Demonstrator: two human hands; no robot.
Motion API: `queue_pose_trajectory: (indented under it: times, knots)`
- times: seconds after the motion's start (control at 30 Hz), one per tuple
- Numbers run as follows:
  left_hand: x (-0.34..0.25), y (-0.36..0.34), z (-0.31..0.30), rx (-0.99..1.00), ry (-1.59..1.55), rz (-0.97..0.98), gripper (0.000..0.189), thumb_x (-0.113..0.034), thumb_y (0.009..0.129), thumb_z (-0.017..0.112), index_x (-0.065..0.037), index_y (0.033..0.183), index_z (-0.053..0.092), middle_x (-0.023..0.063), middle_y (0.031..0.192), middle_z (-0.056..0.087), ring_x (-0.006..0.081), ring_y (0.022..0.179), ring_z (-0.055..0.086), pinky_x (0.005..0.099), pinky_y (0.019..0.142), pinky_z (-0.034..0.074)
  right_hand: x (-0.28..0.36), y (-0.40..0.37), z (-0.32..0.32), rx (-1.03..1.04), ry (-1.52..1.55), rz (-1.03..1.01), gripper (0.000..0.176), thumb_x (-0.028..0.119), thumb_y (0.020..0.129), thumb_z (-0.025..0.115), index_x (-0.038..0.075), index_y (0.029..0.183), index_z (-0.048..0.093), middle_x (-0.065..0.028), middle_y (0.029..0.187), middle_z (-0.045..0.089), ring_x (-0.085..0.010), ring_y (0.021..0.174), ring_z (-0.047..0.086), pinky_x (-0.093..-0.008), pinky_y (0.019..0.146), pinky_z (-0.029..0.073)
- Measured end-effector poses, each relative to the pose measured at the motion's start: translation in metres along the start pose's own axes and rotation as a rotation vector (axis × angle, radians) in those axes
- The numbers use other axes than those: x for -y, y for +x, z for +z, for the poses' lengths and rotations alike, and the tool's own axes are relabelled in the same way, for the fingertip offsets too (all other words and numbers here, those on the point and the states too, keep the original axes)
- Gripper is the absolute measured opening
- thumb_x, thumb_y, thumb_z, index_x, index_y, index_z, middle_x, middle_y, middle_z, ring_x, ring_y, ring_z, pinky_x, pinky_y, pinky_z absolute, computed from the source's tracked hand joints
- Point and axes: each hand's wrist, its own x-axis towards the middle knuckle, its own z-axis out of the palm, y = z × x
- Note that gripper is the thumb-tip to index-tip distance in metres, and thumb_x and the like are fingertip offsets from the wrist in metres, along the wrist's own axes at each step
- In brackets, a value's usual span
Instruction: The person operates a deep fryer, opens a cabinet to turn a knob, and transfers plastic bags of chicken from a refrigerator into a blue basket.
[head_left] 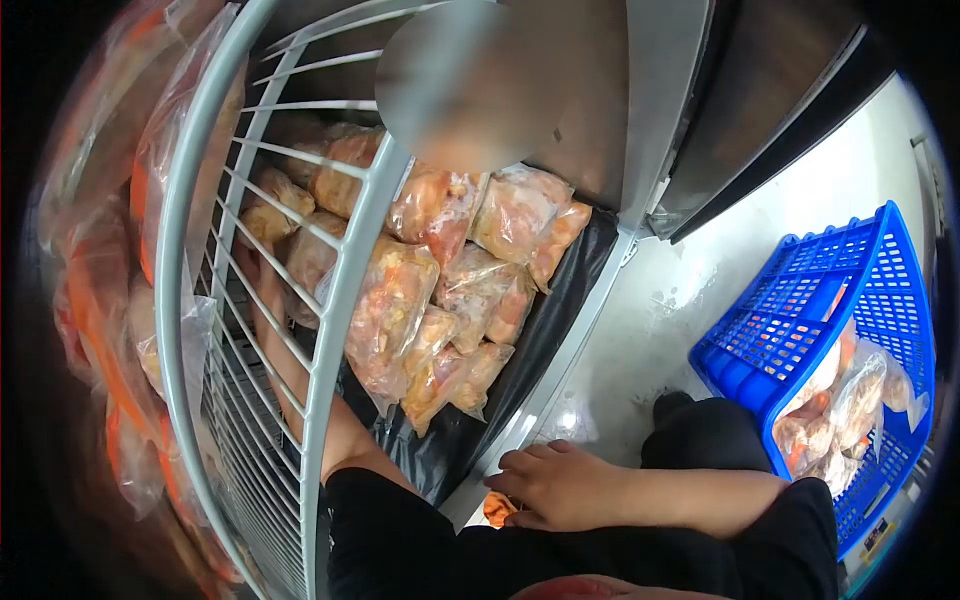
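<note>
Head view: left hand (248, 262), grip not discernible behind rack (345, 270), is nearest bags (440, 290) stacked to its right; right hand (560, 485) lies flat, open, well back.

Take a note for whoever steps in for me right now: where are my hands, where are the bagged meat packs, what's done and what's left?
The left hand is reaching in behind the wire shelf toward the stacked bags. The wires hide its grip.
The right hand is open and resting low by the cabinet sill, gripping nothing.
The stacked bags lie piled on a black liner in the lower compartment. The crate bags sit in the blue crate on the floor at right.
Done: a large pile is in the cabinet.
Left: several bags remain in the crate. Which way they are moving cannot be told.
</note>
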Motion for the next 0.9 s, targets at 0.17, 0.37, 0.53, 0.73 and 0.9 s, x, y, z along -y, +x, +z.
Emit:
queue_pose_trajectory:
  times: [0.17, 0.37, 0.53, 0.73, 0.9]
  knots:
    - [-0.005, 0.005, 0.006, 0.004, 0.007, 0.005, 0.056, -0.042, 0.081, 0.038, -0.008, 0.125, 0.033, 0.0153, 0.124, 0.039, 0.0279, 0.108, 0.045, 0.0384, 0.087, 0.041, 0.001, -0.003, 0.008, -0.007, -0.028, -0.012, 0.045, 0.033, 0.078, 0.058, 0.009, 0.116, 0.049, -0.0116, 0.108, 0.048, -0.0289, 0.099, 0.051, -0.0417, 0.081, 0.043]
    - [-0.016, -0.02, -0.024, -0.044, 0.019, -0.012, 0.054, -0.039, 0.081, 0.04, -0.007, 0.124, 0.034, 0.016, 0.122, 0.04, 0.0274, 0.106, 0.046, 0.0373, 0.086, 0.042, 0.007, -0.004, 0.019, -0.035, -0.105, -0.053, 0.042, 0.032, 0.078, 0.058, 0.006, 0.111, 0.052, -0.0127, 0.106, 0.049, -0.0284, 0.095, 0.052, -0.042, 0.076, 0.043]
    - [0.008, -0.059, -0.077, -0.113, 0.005, -0.047, 0.052, -0.036, 0.081, 0.042, -0.006, 0.123, 0.035, 0.0166, 0.121, 0.041, 0.027, 0.105, 0.047, 0.0365, 0.085, 0.043, 0.007, -0.005, 0.018, -0.037, -0.103, -0.061, 0.04, 0.031, 0.078, 0.057, 0.007, 0.109, 0.052, -0.0122, 0.106, 0.05, -0.0276, 0.096, 0.052, -0.0418, 0.076, 0.043]
    - [0.038, -0.083, -0.099, -0.134, 0.0, -0.077, 0.05, -0.032, 0.081, 0.044, -0.004, 0.121, 0.036, 0.0173, 0.119, 0.042, 0.0266, 0.103, 0.048, 0.0355, 0.084, 0.044, 0.007, -0.003, 0.016, 0.0, -0.097, -0.031, 0.041, 0.032, 0.08, 0.056, 0.007, 0.111, 0.052, -0.0136, 0.109, 0.049, -0.0289, 0.1, 0.051, -0.0428, 0.078, 0.043]
    - [0.069, -0.076, -0.089, -0.083, -0.021, -0.097, 0.048, -0.029, 0.081, 0.046, -0.003, 0.12, 0.037, 0.0179, 0.118, 0.043, 0.0262, 0.102, 0.049, 0.0346, 0.083, 0.044, 0.007, -0.004, 0.018, 0.015, -0.072, -0.041, 0.042, 0.033, 0.08, 0.056, 0.007, 0.112, 0.052, -0.0139, 0.111, 0.049, -0.0302, 0.101, 0.05, -0.0416, 0.08, 0.043]
